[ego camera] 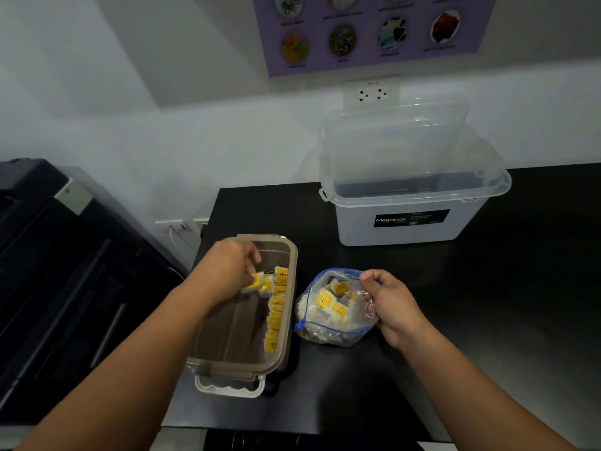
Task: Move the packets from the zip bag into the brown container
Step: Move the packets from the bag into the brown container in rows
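Packets [276,309] with yellow labels stand in a row along the 3 o'clock wall of the brown container [234,340]. The left hand [227,268] pinches one more packet [255,284] inside it. The right hand [392,305] grips the mouth of the zip bag [331,315], just beside the container at 3 o'clock. A clear box [413,193] marked "Megabox" stands at 1 o'clock on the black counter [504,304].

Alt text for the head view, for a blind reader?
The left hand holds a yellow packet in the brown container, where a row of packets lines its right wall; the right hand grips the open zip bag of packets beside it. A clear box stands behind on the black counter.
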### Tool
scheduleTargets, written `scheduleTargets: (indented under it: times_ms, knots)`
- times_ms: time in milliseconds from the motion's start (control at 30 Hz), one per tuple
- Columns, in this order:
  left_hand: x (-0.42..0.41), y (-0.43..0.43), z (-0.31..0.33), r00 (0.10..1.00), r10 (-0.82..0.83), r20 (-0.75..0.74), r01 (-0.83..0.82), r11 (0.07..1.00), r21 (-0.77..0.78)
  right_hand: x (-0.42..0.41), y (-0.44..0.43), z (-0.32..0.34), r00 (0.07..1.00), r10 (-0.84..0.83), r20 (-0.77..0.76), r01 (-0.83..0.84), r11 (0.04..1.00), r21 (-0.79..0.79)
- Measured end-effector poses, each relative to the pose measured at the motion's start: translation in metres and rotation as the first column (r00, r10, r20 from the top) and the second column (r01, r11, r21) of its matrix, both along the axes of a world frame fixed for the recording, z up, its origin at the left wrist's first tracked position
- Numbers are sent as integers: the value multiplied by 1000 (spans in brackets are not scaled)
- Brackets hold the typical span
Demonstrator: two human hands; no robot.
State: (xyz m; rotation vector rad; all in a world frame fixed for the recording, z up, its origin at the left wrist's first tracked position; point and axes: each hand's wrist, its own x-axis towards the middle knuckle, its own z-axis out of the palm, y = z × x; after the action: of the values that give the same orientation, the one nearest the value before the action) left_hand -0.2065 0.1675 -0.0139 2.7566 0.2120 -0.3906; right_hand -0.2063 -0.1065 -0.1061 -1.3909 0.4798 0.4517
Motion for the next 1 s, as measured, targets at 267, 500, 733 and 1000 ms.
scheduleTargets:
  times_ms: [267, 500, 733, 1000]
  knots:
    - [13, 3, -54, 992, -63, -112, 80, 985, 152, 1, -1, -4, 1000, 3, 1, -3, 1000, 6]
    - [18, 6, -68, 998, -40, -43, 48, 978, 203, 1, -2, -7, 1000, 1, 3, -1, 1000, 5]
    - [19, 5, -73, 1000, -14, -15, 18, 968, 252, 3, 0, -12, 1000, -7, -7, 7, 1000, 7]
    - [11, 3, -73, 925, 32, -379, 112, 929, 354, 3, 0, -13, 999, -23, -27, 24, 1000, 13]
